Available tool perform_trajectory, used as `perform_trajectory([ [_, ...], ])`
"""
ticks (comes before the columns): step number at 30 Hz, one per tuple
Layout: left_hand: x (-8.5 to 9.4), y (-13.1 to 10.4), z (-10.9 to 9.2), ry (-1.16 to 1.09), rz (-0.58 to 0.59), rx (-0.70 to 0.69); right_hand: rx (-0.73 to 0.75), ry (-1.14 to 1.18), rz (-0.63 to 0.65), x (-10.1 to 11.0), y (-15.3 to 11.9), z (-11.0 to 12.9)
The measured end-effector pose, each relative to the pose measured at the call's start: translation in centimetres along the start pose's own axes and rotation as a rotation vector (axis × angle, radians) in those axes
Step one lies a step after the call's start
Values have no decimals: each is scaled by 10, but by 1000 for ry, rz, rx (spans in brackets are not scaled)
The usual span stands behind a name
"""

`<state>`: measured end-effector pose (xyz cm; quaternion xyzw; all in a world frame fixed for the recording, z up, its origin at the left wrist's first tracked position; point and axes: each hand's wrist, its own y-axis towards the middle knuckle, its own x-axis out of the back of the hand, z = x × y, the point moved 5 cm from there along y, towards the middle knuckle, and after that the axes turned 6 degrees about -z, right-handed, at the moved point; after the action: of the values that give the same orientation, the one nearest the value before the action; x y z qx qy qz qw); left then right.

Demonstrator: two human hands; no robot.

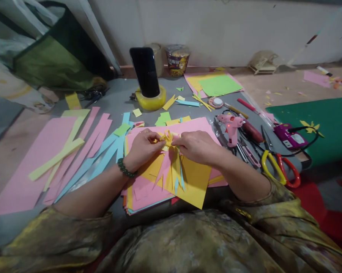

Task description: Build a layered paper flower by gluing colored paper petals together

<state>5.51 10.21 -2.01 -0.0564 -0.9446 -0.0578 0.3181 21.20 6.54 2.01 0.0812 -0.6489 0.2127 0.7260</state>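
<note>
Both hands meet at a yellow paper flower [167, 139] with strips of pink, yellow and blue paper hanging below it like ribbon tails [173, 168]. My left hand [145, 148], a green bead bracelet [126, 168] on its wrist, pinches the flower's left side between thumb and fingers. From the right, my right hand [195, 146] has its fingers curled and closed at the flower's other side. Underneath lie a yellow sheet [195, 185] and a stack of coloured paper [142, 191], mostly pink on top. The exact finger contact is partly hidden.
Paper strips [105, 146] and a pink sheet [25, 170] lie left. On the right are a pink glue gun [232, 127], scissors [279, 170] and a purple power strip [290, 136]. A phone [145, 72] leans upright by a yellow tape roll [150, 100] behind.
</note>
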Motion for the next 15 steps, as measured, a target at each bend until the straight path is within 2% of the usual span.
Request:
perform_trajectory([
  [6,0,1,0,28,7,-24,22,-58,-14,-4,2,1],
  [15,-2,1,-2,50,15,-27,51,-111,40,-5,3,9],
])
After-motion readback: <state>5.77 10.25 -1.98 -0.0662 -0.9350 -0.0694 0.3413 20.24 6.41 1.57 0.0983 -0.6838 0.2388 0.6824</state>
